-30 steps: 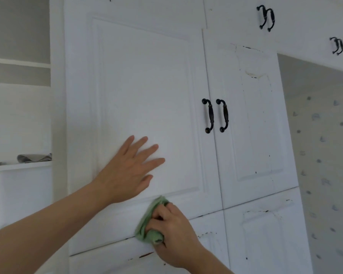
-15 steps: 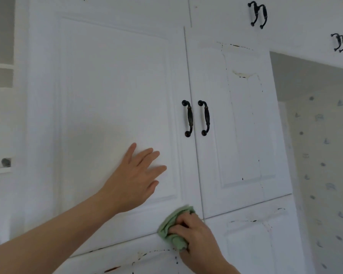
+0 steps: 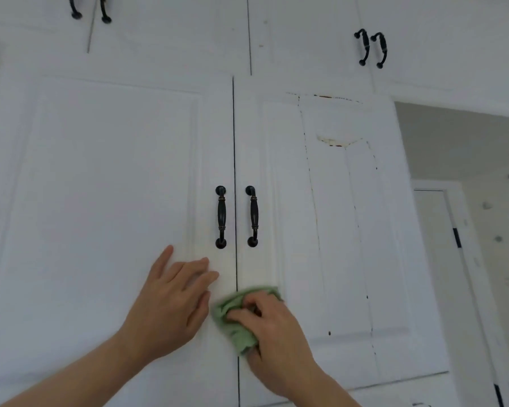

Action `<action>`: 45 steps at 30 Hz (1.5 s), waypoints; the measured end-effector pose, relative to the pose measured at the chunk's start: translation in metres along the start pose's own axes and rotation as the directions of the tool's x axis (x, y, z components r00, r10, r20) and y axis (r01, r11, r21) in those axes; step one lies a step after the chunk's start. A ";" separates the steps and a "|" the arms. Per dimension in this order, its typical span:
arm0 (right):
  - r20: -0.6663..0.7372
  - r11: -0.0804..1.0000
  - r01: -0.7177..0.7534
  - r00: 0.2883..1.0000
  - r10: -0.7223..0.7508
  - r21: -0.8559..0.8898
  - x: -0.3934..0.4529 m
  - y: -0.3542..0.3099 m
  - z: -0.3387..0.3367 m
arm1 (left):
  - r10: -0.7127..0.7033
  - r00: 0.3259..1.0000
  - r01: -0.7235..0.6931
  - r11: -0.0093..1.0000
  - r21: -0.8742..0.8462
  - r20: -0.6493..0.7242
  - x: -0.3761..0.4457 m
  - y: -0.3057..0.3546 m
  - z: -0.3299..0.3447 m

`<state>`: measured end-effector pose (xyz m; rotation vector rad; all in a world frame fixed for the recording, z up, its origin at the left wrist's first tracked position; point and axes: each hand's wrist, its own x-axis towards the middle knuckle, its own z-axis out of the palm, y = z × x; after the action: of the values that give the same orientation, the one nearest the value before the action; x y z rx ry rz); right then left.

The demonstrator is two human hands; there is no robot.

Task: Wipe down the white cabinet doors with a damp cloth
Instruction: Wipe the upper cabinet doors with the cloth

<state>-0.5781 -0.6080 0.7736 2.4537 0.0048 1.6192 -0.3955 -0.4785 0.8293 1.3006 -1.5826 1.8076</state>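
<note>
Two white panelled cabinet doors fill the view, the left door and the right door, which has cracked, chipped paint. Each carries a black handle beside the centre seam: the left handle and the right handle. My left hand lies flat on the left door, fingers straight, just below its handle. My right hand grips a crumpled green cloth and presses it on the lower part of the right door, at the seam.
Above are more white doors with black handle pairs, one pair at top left and one at upper right. To the right an opening shows a wall with small grey marks and a white door frame.
The view has swung up and right. My right hand moved the cloth up and right across the seam onto the right door. My left hand slid right toward the handles, staying flat.
</note>
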 end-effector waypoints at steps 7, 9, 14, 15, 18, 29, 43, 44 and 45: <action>-0.102 0.996 -0.090 0.991 0.092 0.017 0.043 0.035 -0.023 | -0.006 1.000 0.006 0.999 0.039 0.004 0.005 0.002 -0.005; -0.117 0.992 -0.128 0.985 0.127 0.004 0.055 0.033 -0.024 | 0.006 1.000 -0.006 0.999 0.052 0.000 0.011 0.000 -0.006; 0.119 0.996 -0.071 0.991 0.064 0.059 0.015 0.023 -0.023 | 0.023 1.000 -0.022 0.998 0.059 -0.018 0.021 -0.003 -0.008; 0.163 0.995 -0.074 0.985 0.063 0.065 0.009 0.025 -0.027 | 0.027 0.999 -0.026 0.997 0.066 -0.019 0.023 -0.003 -0.008; 0.205 0.993 -0.121 0.972 0.117 0.007 -0.002 0.032 -0.041 | 0.037 0.997 -0.035 0.999 0.032 -0.074 0.026 0.000 -0.009; -0.055 0.908 -0.364 0.931 0.361 -0.209 0.023 0.080 -0.097 | 0.213 0.970 -0.226 0.967 -0.115 -0.118 0.115 0.020 -0.017; -0.210 0.902 -0.340 0.934 0.290 -0.267 0.121 0.192 -0.192 | -0.131 0.931 0.110 0.991 0.079 0.342 0.311 0.008 0.023; -0.216 0.894 -0.333 0.937 0.276 -0.301 0.127 0.201 -0.197 | -0.139 0.938 0.111 0.988 0.104 0.316 0.314 0.008 0.029; -0.220 0.885 -0.320 0.941 0.257 -0.337 0.134 0.212 -0.202 | -0.141 0.948 0.109 0.986 0.123 0.284 0.315 0.006 0.033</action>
<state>-0.7314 -0.7672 1.0075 2.0960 -0.6144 1.7484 -0.5399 -0.5946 1.0857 1.7450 -1.5233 1.7017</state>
